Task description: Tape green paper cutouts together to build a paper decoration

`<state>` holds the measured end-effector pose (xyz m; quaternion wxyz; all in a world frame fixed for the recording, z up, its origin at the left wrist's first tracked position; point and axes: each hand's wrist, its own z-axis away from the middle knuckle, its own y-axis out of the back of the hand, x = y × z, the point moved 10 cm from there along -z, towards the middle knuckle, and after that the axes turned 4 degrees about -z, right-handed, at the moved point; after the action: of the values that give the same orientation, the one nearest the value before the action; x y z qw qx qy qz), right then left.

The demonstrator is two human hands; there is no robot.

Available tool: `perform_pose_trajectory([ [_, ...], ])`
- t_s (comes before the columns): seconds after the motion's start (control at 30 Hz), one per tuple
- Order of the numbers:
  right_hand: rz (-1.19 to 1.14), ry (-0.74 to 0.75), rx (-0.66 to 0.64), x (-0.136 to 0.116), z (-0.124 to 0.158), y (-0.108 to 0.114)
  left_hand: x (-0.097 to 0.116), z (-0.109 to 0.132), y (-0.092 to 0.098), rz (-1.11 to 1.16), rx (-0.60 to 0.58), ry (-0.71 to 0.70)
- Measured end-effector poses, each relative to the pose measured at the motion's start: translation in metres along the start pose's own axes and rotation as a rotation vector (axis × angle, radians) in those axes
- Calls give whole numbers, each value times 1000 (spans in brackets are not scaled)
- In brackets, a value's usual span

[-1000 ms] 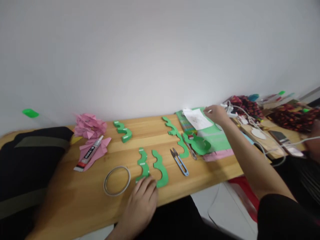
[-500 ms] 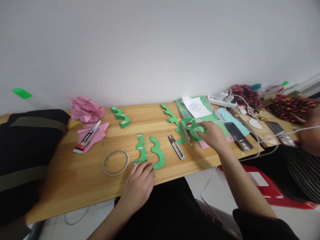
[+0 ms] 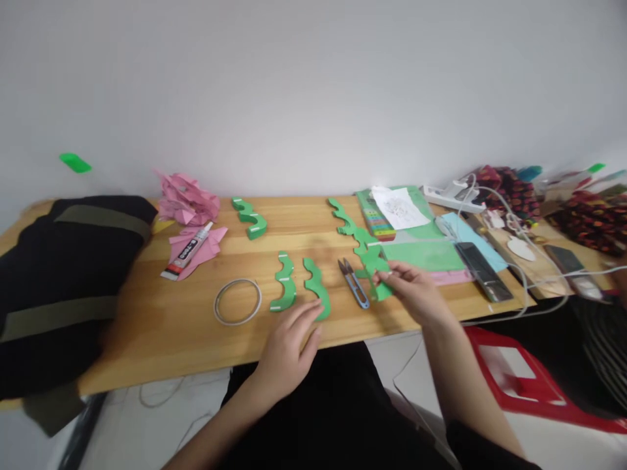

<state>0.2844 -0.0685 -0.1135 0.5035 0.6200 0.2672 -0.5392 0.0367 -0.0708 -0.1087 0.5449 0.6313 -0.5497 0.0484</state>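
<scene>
In my right hand a green wavy paper cutout is pinched between thumb and fingers, over the table's front half. My left hand is open, its outstretched fingertips touching the lower end of another green wavy cutout. Left of that lies a third green wavy cutout with white strips on it. Blue-handled thread snips rest between my hands, blades pointing away. More green cutouts lie behind, partly overlapped by the held one. A stack of green wavy cutouts sits at the back left.
A roll of thin tape, a glue tube on pink paper and crumpled pink paper lie left. Dark fabric covers the left end. Right are green sheets, a phone, cables and a power strip. Another person sits far right.
My right hand has drawn a green cutout left and toward me from the green sheets. My left hand has shifted right onto the neighbouring cutout. The view has turned slightly.
</scene>
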Motion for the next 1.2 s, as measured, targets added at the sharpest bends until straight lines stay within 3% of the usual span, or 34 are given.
perform_pose_trajectory([
  [0.17, -477, -150, -258, 12, 50, -99, -34, -6, -20, 646, -3, 517],
  [0.23, -564, -177, -315, 11, 64, -120, -45, -1, -24, 771, 18, 648],
  [0.33, -572, -189, -382, 11, 77, -133, -53, 5, -25, 795, 19, 730],
  [0.67, -551, -167, -507, 3, 87, -135, -46, 7, -25, 757, -11, 716],
  [0.87, -695, -304, -245, 25, 72, -114, -48, 8, -19, 643, 10, 645],
  [1.03, -553, -201, -166, 19, 61, -105, -39, 5, -19, 548, -2, 550],
  [1.1, -520, -187, -154, 19, 58, -102, -33, 2, -10, 405, 25, 452],
  [1.2, -520, -177, -139, 23, 51, -94, -20, -1, 15, -67, 120, 190],
])
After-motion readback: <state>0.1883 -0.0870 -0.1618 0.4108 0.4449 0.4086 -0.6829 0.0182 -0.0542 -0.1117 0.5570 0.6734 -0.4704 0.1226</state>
